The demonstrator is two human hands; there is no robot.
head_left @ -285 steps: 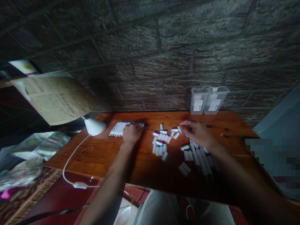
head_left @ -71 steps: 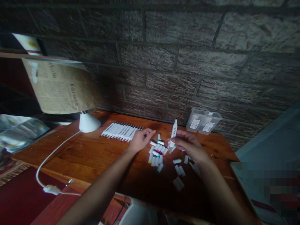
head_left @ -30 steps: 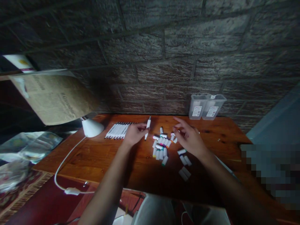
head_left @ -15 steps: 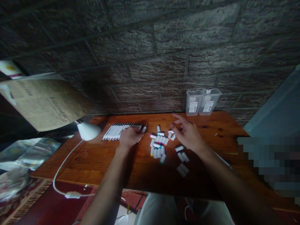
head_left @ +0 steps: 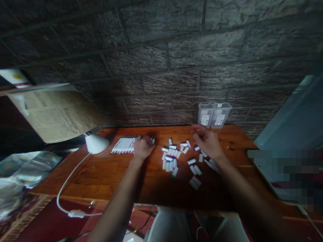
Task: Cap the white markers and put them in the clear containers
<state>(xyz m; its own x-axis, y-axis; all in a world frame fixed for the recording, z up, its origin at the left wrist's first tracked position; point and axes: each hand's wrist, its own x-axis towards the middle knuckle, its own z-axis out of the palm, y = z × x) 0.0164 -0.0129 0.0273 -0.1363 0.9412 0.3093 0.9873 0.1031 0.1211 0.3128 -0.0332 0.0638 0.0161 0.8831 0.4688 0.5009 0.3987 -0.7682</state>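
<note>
White markers with dark ends lie side by side in a row (head_left: 123, 145) on the left part of the wooden table. My left hand (head_left: 143, 147) rests over the right end of this row, its fingers curled around a marker there and mostly hiding it. Right of it lies a loose pile of short white marker caps (head_left: 171, 153) with coloured ends. My right hand (head_left: 207, 140) hovers above the right side of the caps, thumb and fingers apart, with nothing visible in it. A few caps and a slim white piece (head_left: 212, 165) show beneath my right hand and wrist.
Two clear plastic containers (head_left: 218, 117) with labels stand at the table's back edge, against the stone wall. A lamp with a white base (head_left: 97, 142) and printed shade (head_left: 54, 114) stands at the left, its white cable (head_left: 59, 195) hanging over the front edge.
My left hand has moved slightly right, and the marker that lay apart from the row is now against it. My right hand has shifted right, uncovering more caps. The view has tilted a little.
</note>
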